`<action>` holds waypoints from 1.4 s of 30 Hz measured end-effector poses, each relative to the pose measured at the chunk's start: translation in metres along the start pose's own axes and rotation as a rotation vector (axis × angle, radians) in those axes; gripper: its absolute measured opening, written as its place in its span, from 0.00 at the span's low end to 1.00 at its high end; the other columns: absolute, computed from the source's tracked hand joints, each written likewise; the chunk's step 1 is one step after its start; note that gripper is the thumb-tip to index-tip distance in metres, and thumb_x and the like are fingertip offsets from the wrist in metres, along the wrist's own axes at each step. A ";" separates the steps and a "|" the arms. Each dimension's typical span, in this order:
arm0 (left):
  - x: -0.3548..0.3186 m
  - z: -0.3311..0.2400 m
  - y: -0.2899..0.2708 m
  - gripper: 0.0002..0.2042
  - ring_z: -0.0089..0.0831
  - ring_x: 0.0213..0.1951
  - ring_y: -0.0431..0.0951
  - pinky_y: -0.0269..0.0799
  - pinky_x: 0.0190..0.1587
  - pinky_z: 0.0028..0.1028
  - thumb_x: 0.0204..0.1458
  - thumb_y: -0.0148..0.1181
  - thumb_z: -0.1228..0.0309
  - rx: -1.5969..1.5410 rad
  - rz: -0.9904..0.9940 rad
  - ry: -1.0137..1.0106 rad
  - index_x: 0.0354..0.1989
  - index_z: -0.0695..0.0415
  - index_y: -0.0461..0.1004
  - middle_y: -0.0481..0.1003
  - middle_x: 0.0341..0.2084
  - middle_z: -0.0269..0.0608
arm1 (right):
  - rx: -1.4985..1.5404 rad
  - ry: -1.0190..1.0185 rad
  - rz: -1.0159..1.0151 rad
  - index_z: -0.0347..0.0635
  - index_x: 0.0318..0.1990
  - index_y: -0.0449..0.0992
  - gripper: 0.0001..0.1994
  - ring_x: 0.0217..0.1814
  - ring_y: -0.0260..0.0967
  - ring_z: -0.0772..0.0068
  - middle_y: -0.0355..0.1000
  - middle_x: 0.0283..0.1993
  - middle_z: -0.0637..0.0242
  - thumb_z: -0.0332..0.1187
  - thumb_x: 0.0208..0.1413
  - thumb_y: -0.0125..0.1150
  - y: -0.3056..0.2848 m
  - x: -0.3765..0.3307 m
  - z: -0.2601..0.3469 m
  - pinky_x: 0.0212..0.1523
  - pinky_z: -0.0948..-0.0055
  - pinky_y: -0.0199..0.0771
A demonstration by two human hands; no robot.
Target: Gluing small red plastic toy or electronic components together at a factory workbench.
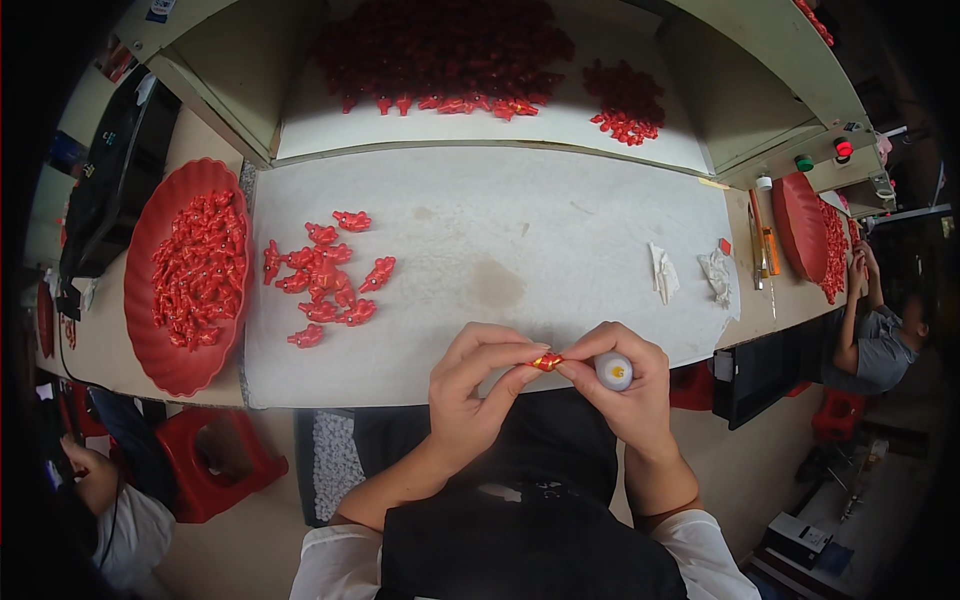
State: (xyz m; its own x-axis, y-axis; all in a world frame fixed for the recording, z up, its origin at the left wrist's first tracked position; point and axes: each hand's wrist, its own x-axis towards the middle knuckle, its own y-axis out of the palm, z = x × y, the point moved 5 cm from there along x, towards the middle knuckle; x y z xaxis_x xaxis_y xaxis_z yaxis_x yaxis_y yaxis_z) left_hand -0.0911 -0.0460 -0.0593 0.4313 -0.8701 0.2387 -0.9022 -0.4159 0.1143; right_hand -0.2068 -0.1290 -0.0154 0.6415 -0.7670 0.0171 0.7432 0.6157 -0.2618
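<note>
A small red and gold piece [546, 361] is pinched between the fingertips of both hands at the near edge of the white work mat [560, 240]. My left hand [472, 385] grips its left end. My right hand [622, 382] grips its right end and also holds a small white bottle with a yellow tip [613, 371] in the palm. A loose group of similar red pieces [325, 275] lies on the mat to the left.
A red oval tray [150, 345] full of red pieces sits at the far left. Heaps of red pieces [445, 50] lie on the raised shelf behind. Crumpled white scraps [716, 275] and another red tray [800, 225] are at the right, near another person [880, 335]. A red stool [205, 455] stands below.
</note>
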 end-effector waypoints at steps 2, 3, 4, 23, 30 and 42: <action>0.000 0.000 0.000 0.07 0.27 0.35 0.71 0.69 0.37 0.20 0.44 0.53 0.84 -0.010 -0.003 -0.004 0.33 0.66 0.71 0.65 0.34 0.44 | -0.010 -0.004 -0.002 0.36 0.27 0.72 0.03 0.28 0.66 0.79 0.69 0.25 0.67 0.22 0.42 0.59 0.000 0.000 0.000 0.29 0.82 0.63; 0.000 0.000 0.000 0.07 0.26 0.35 0.71 0.69 0.38 0.20 0.44 0.53 0.84 -0.015 -0.005 -0.005 0.33 0.66 0.71 0.65 0.34 0.44 | -0.015 -0.006 -0.003 0.35 0.26 0.72 0.03 0.28 0.66 0.79 0.69 0.25 0.67 0.22 0.42 0.59 0.001 0.000 0.001 0.29 0.82 0.63; 0.000 0.001 -0.001 0.07 0.26 0.35 0.71 0.69 0.38 0.20 0.44 0.53 0.84 -0.016 -0.005 -0.003 0.33 0.66 0.71 0.65 0.34 0.43 | -0.013 -0.010 -0.004 0.35 0.26 0.72 0.03 0.28 0.66 0.79 0.69 0.25 0.66 0.22 0.42 0.59 0.001 0.000 0.000 0.29 0.82 0.63; 0.000 0.004 0.006 0.07 0.29 0.39 0.70 0.67 0.42 0.24 0.45 0.51 0.84 -0.391 -0.017 -0.117 0.34 0.65 0.71 0.68 0.37 0.47 | -0.473 -0.618 -0.118 0.39 0.28 0.73 0.11 0.22 0.64 0.70 0.69 0.24 0.65 0.21 0.32 0.64 0.004 -0.010 0.020 0.20 0.78 0.62; -0.001 0.009 0.009 0.07 0.28 0.37 0.72 0.67 0.42 0.24 0.46 0.51 0.83 -0.505 -0.014 -0.220 0.34 0.66 0.69 0.70 0.33 0.44 | -0.309 -0.376 -0.077 0.38 0.27 0.72 0.09 0.22 0.65 0.68 0.68 0.22 0.64 0.20 0.34 0.62 -0.001 -0.008 0.014 0.22 0.76 0.62; 0.001 0.010 0.011 0.06 0.25 0.35 0.71 0.67 0.40 0.22 0.45 0.52 0.82 -0.472 -0.047 -0.273 0.33 0.66 0.69 0.71 0.30 0.42 | -0.279 -0.290 -0.075 0.37 0.26 0.70 0.07 0.22 0.63 0.66 0.66 0.21 0.63 0.21 0.36 0.61 -0.001 -0.005 0.009 0.22 0.74 0.61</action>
State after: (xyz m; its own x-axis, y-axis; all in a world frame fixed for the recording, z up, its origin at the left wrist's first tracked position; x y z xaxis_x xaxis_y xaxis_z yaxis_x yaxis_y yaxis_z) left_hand -0.1007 -0.0541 -0.0677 0.3987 -0.9166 -0.0286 -0.7567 -0.3464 0.5545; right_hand -0.2093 -0.1239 -0.0063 0.6439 -0.7009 0.3068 0.7356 0.4568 -0.5002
